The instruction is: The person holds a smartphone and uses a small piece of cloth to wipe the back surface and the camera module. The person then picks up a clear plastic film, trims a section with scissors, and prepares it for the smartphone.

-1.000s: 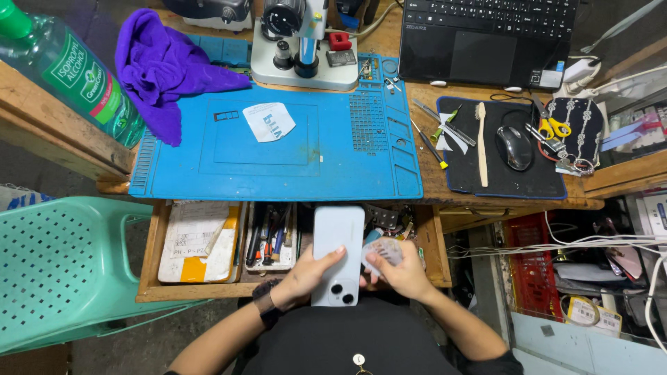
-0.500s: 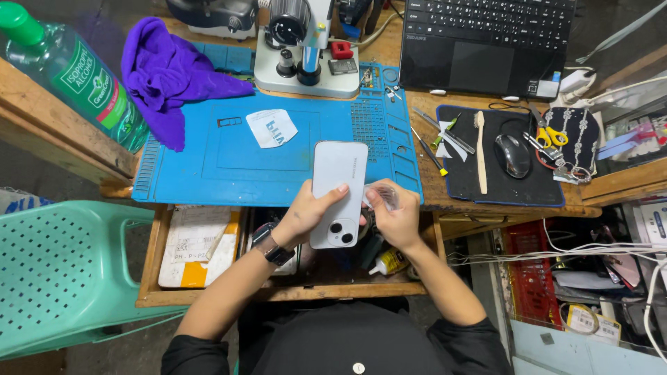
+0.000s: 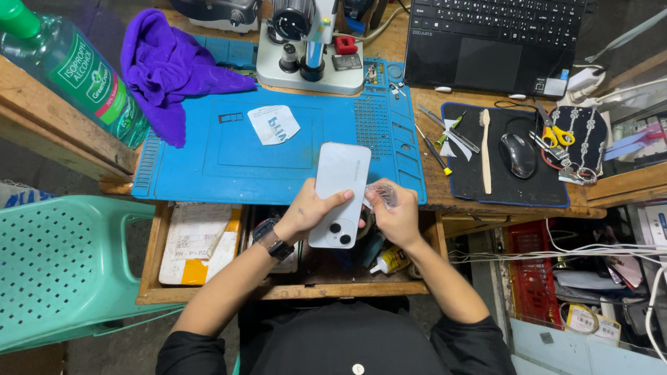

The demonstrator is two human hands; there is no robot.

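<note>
The left hand (image 3: 306,212) grips one white, flat, rectangular phone (image 3: 340,194) by its left edge, back side up, its two dark camera lenses toward the person. The phone sits tilted over the near edge of the blue rubber work mat (image 3: 208,163) on the wooden tabletop (image 3: 445,187). The right hand (image 3: 397,217) is closed around a small clear roll of tape (image 3: 381,194), just beside the phone's right edge.

Beyond the left hand, on the mat, lies one white paper label with blue print (image 3: 274,123). Far to the left of that hand stands one clear green-tinted plastic bottle with a green and white label (image 3: 76,76). Below the hands, in the open wooden drawer (image 3: 278,290), lie one flat white and yellow package (image 3: 198,243) and one small white glue bottle with a yellow label (image 3: 389,260). Right of the right hand, on a black pad (image 3: 507,187), rest one black computer mouse (image 3: 518,154) and one pair of yellow-handled scissors (image 3: 554,133).
</note>
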